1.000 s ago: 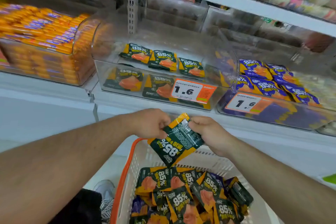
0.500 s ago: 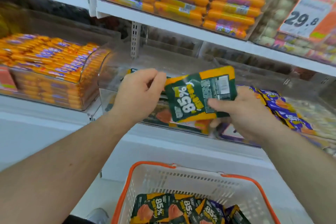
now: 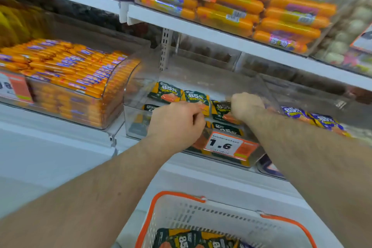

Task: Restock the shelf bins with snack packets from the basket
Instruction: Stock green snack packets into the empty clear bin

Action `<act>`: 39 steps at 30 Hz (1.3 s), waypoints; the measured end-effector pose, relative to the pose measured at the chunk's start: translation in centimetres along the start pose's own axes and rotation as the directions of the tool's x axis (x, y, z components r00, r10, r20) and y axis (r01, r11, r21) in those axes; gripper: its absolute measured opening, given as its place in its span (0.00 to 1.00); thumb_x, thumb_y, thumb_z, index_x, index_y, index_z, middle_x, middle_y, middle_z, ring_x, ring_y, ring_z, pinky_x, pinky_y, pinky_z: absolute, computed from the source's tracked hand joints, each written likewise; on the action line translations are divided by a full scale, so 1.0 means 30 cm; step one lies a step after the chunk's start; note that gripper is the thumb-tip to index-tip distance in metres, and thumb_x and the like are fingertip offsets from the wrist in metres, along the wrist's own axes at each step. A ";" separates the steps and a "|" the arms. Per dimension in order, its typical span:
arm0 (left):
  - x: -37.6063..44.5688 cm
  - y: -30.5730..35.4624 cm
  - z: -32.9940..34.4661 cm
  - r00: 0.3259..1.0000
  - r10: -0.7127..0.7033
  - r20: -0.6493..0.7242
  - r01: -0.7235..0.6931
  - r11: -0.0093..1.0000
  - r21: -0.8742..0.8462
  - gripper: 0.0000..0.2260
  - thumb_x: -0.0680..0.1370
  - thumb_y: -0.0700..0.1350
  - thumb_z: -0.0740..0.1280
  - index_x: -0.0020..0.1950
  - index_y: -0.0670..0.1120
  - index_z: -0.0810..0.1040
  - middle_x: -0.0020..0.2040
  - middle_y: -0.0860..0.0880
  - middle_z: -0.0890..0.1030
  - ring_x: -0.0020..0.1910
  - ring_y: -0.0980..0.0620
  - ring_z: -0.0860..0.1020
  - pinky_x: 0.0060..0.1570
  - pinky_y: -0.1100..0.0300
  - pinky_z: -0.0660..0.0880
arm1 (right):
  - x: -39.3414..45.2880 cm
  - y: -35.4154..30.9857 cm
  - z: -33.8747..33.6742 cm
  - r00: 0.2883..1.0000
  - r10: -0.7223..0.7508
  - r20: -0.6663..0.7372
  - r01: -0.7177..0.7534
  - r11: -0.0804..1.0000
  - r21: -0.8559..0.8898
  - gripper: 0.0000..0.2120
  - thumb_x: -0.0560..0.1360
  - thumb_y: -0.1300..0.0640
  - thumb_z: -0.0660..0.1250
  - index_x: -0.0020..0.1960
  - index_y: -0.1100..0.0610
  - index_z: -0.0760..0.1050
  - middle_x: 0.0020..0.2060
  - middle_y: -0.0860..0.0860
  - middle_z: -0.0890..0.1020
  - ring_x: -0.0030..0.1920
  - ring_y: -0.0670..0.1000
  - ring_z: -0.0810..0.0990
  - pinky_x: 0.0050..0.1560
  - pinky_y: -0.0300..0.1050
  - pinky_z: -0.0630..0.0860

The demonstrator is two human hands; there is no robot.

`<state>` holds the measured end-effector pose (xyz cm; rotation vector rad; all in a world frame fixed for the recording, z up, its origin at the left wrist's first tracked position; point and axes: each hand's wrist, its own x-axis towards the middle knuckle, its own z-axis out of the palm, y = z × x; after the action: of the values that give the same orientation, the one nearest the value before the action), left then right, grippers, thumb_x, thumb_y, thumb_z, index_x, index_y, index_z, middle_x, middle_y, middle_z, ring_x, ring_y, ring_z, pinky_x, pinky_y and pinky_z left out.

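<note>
Right hand (image 3: 246,105) fingers hidden, packet (image 3: 223,111) blurred

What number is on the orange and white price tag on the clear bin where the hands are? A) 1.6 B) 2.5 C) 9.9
A: the orange and white price tag on the front of the clear plastic bin reads 1.6.

The middle bin (image 3: 130,123) sat on the shelf (image 3: 60,139), with a sausage bin (image 3: 112,110) to its left and another packet bin (image 3: 267,169) to its right. Snack packets (image 3: 168,91) lay in rows inside the middle bin. Both hands, left (image 3: 175,125) and right (image 3: 246,105), reached over its front wall. The basket (image 3: 181,213) stood below, before the shelf, more packets (image 3: 187,238) in it. Sausages (image 3: 237,3) lay on the upper shelf (image 3: 221,35).
</note>
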<state>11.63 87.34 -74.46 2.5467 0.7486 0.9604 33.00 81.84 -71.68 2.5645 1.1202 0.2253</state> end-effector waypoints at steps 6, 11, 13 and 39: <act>-0.003 -0.003 0.013 0.999 0.019 -0.027 -0.018 0.999 0.033 0.10 0.78 0.52 0.61 0.46 0.51 0.81 0.45 0.52 0.82 0.43 0.47 0.79 0.37 0.58 0.67 | 0.021 -0.030 0.059 0.989 0.006 0.150 -0.007 1.000 0.010 0.10 0.73 0.52 0.63 0.52 0.53 0.75 0.60 0.55 0.80 0.61 0.55 0.77 0.60 0.46 0.69; -0.006 -0.010 0.014 0.999 0.042 -0.028 -0.041 0.998 0.042 0.11 0.78 0.52 0.61 0.45 0.50 0.81 0.40 0.52 0.80 0.39 0.48 0.78 0.35 0.59 0.67 | 0.055 -0.033 0.078 0.984 -0.044 0.170 0.015 0.986 0.169 0.22 0.72 0.52 0.64 0.67 0.50 0.76 0.64 0.52 0.77 0.62 0.56 0.77 0.57 0.47 0.77; -0.008 -0.011 0.011 0.999 0.042 -0.031 -0.041 0.999 0.034 0.10 0.78 0.52 0.61 0.44 0.50 0.81 0.40 0.52 0.80 0.39 0.49 0.77 0.34 0.59 0.64 | 0.072 -0.035 0.097 0.982 -0.072 0.173 0.049 0.989 0.137 0.21 0.74 0.49 0.65 0.67 0.50 0.76 0.64 0.53 0.78 0.61 0.57 0.77 0.57 0.48 0.78; -0.183 0.083 0.086 0.425 0.134 0.895 -0.231 0.972 -0.036 0.08 0.79 0.47 0.61 0.44 0.48 0.78 0.37 0.54 0.77 0.37 0.55 0.74 0.41 0.60 0.72 | -0.500 -0.053 0.198 0.394 0.172 -0.903 0.604 0.692 0.395 0.07 0.72 0.62 0.65 0.38 0.62 0.80 0.36 0.54 0.82 0.39 0.56 0.78 0.43 0.49 0.72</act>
<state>10.79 81.91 -78.01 2.7002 0.1586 -0.5043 23.37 70.41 -77.97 2.7654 2.3501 1.6059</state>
